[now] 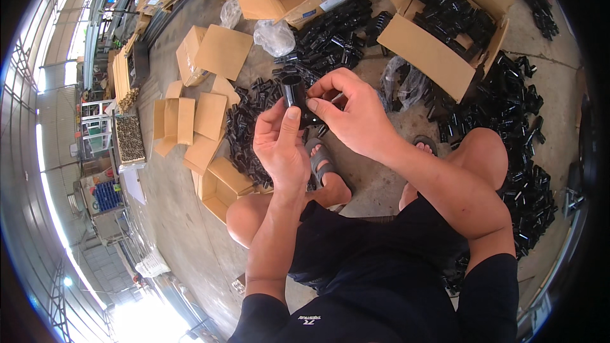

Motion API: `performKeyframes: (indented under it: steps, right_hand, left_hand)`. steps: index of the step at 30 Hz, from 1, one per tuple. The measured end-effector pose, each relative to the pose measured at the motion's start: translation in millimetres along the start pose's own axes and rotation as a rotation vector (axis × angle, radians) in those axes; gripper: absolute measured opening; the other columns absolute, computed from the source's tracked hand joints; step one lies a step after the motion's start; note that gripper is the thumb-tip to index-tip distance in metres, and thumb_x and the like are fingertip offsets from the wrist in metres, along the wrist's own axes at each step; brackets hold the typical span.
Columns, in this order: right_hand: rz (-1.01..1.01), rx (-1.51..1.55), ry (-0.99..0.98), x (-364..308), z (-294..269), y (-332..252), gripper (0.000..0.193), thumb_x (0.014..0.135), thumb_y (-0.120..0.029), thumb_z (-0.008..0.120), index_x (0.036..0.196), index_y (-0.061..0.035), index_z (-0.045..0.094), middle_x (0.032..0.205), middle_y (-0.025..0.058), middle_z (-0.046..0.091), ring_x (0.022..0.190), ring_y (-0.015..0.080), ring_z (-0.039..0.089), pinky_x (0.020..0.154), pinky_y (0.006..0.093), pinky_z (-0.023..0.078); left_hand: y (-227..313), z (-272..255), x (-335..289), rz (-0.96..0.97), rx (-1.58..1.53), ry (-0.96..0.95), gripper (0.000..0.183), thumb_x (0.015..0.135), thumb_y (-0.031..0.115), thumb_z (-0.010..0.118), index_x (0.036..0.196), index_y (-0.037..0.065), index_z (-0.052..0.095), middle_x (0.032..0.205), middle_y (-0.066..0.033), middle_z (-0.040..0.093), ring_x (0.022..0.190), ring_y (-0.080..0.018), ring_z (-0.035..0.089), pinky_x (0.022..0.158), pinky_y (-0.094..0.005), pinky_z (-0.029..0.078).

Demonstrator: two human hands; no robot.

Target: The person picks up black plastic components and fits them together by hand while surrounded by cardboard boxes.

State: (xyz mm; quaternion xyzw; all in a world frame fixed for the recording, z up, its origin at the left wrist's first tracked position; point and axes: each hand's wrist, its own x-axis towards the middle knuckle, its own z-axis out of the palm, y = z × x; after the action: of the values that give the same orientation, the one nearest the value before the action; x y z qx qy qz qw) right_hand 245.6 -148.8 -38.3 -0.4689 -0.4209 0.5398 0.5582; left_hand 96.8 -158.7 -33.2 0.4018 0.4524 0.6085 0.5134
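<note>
In front of me, above the floor, my left hand (283, 146) is closed round a glossy black tube fitting (293, 92), its open round end facing up. The thumb lies along the near side of the tube. My right hand (349, 105) has thumb and index finger pinched together against the fitting's right side; what lies between those fingertips is too small and covered to make out. Below and behind the hands, a pile of similar black fittings (251, 124) lies on the floor. The fitting's lower end is partly hidden by my fingers.
An open carton (426, 51) of black parts stands at the far right, another carton (267, 6) at the far middle. Empty open boxes (216, 187) lie on the left, near a crumpled plastic bag (274, 38). More black fittings (534, 197) cover the floor on my right.
</note>
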Motion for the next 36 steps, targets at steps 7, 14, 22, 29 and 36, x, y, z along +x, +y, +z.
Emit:
performKeyframes:
  steps: [7, 14, 22, 29, 36]
  right_hand:
    - [-0.036, -0.076, -0.048, -0.4, 0.3, 7.7, 0.02, 0.092, -0.016, 0.07, 0.094, 0.0037, 0.068, 0.102, 0.0132, 0.059, 0.076, 0.0209, 0.064, 0.064, 0.0343, 0.053]
    - [-0.051, -0.04, -0.074, -2.3, -2.3, 3.2, 0.021, 0.093, -0.017, 0.069, 0.095, 0.0038, 0.067, 0.104, 0.0129, 0.056, 0.073, 0.02, 0.064, 0.056, 0.0327, 0.054]
    - [-0.058, 0.032, -0.072, -2.9, 1.1, 6.6, 0.017, 0.093, -0.013, 0.069, 0.1, 0.0019, 0.065, 0.101, 0.0112, 0.056, 0.079, 0.0199, 0.061, 0.066, 0.0313, 0.052]
    - [-0.06, 0.006, -0.04, -4.7, 3.6, 10.3, 0.016, 0.095, -0.013, 0.065, 0.099, 0.0018, 0.064, 0.1, 0.0111, 0.057, 0.08, 0.0206, 0.061, 0.066, 0.0322, 0.051]
    - [-0.007, 0.02, -0.037, -5.7, 5.4, 18.4, 0.017, 0.099, -0.015, 0.062, 0.104, 0.0018, 0.062, 0.097, 0.0098, 0.057, 0.079, 0.0163, 0.061, 0.063, 0.031, 0.052]
  left_hand:
    - [4.3, -0.2, -2.3, -0.027, -0.008, 0.011, 0.02, 0.099, 0.004, 0.066, 0.117, -0.001, 0.062, 0.108, -0.0133, 0.071, 0.092, -0.0174, 0.072, 0.079, -0.0319, 0.062]
    - [2.7, -3.7, -1.9, -0.032, 0.005, -0.003, 0.02, 0.098, 0.004, 0.067, 0.117, -0.001, 0.062, 0.106, -0.0116, 0.071, 0.092, -0.0159, 0.071, 0.077, -0.0305, 0.062]
    - [6.5, 0.7, -4.5, -0.057, 0.013, 0.044, 0.024, 0.095, 0.002, 0.07, 0.118, -0.004, 0.063, 0.102, -0.0089, 0.073, 0.086, -0.0081, 0.066, 0.074, -0.0204, 0.052]
    - [4.2, -0.2, -2.8, -0.058, 0.05, 0.028, 0.021, 0.097, 0.003, 0.067, 0.117, 0.0, 0.062, 0.106, -0.0097, 0.072, 0.09, -0.0143, 0.071, 0.077, -0.0285, 0.061]
    - [2.8, 7.4, -5.7, -0.06, 0.014, 0.04, 0.024, 0.096, 0.0, 0.069, 0.119, -0.005, 0.062, 0.11, -0.0137, 0.072, 0.097, -0.0132, 0.068, 0.088, -0.0264, 0.054]
